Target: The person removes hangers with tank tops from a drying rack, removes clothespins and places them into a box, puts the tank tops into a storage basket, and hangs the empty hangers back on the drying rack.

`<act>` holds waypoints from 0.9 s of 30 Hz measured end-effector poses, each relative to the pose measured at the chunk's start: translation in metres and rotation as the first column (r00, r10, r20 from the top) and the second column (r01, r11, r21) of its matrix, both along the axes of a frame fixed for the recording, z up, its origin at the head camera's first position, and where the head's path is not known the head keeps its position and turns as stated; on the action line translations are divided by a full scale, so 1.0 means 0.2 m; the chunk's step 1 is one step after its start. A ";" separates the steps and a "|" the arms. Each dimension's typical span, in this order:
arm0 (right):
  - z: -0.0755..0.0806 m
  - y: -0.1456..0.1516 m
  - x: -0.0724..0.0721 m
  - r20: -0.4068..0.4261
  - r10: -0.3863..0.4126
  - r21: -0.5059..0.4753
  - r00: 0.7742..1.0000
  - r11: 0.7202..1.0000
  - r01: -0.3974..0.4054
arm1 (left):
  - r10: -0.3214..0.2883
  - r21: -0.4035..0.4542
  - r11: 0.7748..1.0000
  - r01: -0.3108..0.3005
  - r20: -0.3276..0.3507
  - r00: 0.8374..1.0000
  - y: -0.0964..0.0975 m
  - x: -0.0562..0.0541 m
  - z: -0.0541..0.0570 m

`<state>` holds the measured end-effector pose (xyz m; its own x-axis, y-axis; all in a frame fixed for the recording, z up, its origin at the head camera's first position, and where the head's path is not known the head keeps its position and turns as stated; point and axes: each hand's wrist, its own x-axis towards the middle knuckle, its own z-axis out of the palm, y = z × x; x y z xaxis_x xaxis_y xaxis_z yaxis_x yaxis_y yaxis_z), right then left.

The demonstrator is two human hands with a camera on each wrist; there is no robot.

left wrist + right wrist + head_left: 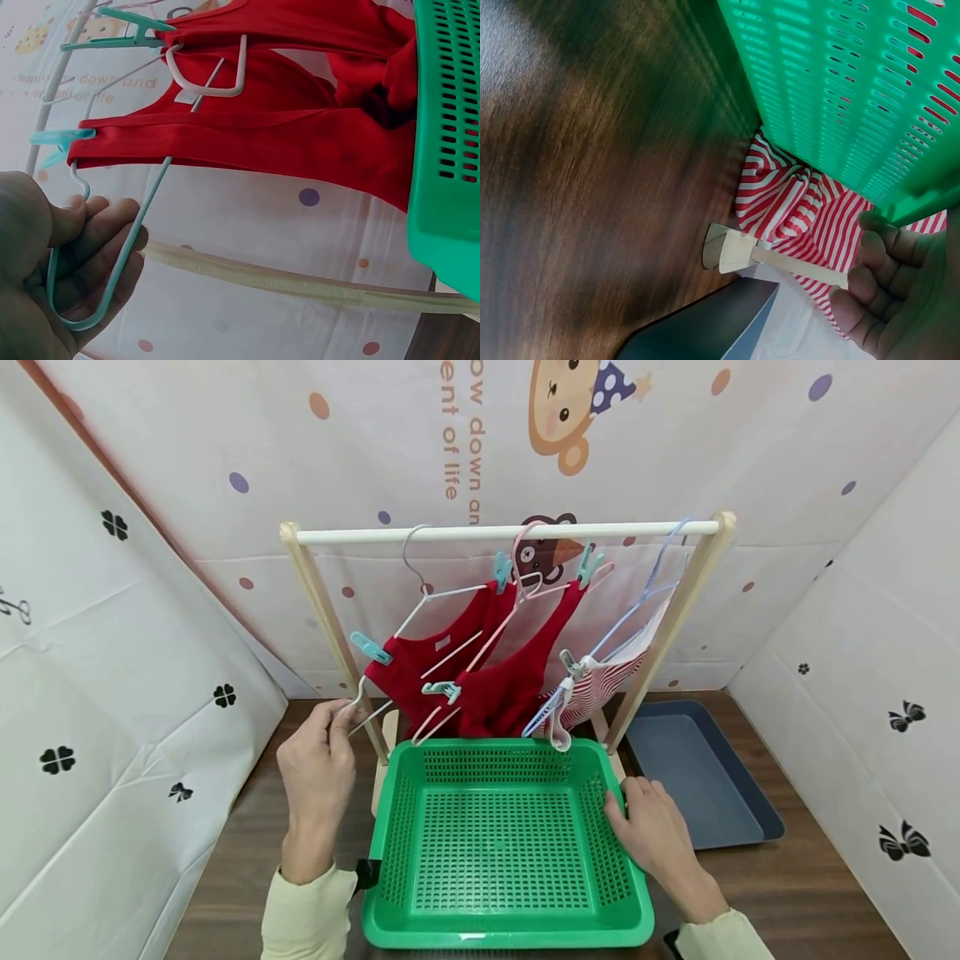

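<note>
My left hand (318, 768) pinches the left end of a white hanger (408, 614) between thumb and fingers. In the left wrist view, the hanger's looped end (97, 319) lies across the fingers. The hanger hooks over the rack's white rail (480, 533). From it hangs a red garment (420, 664), held by a light-blue clothespin (371, 648) near my hand. My right hand (656, 827) grips the right rim of the green basket (498, 938), thumb inside and fingers outside. In the right wrist view, the fingers (866, 289) curl below that rim.
A pink hanger (517, 572) with another red garment (517, 681) hangs mid-rail. Further right, a blue hanger (626, 614) carries a red-and-white striped garment (611, 681). Behind my right hand lies a dark grey tray (697, 777). Wooden posts (671, 627) support the rail.
</note>
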<state>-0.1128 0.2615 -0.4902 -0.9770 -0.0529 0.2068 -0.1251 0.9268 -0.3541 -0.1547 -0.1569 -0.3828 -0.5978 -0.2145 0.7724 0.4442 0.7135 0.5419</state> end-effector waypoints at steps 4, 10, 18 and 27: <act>0.00 0.00 0.00 0.012 -0.007 -0.014 1.000 1.000 0.007 | 0.004 0.002 1.000 -0.004 -0.044 0.999 0.00 0.00 0.01; -0.01 0.00 0.00 0.019 -0.013 -0.032 1.000 0.999 0.014 | 0.019 0.007 1.000 -0.018 -0.056 0.998 -0.01 0.01 0.02; -0.01 0.00 0.00 0.044 -0.023 -0.062 0.999 0.998 0.025 | 0.030 0.047 0.999 -0.026 -0.071 0.997 -0.05 0.04 0.03; -0.01 0.00 0.01 0.056 -0.030 -0.074 0.998 0.997 0.034 | 0.053 0.057 0.997 -0.049 -0.075 0.996 -0.10 0.07 0.01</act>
<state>-0.1112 0.2612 -0.4914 -0.9879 -0.0075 0.1549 -0.0740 0.9006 -0.4282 -0.1403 -0.1762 -0.3817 -0.5246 -0.2864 0.8017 0.4495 0.7066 0.5465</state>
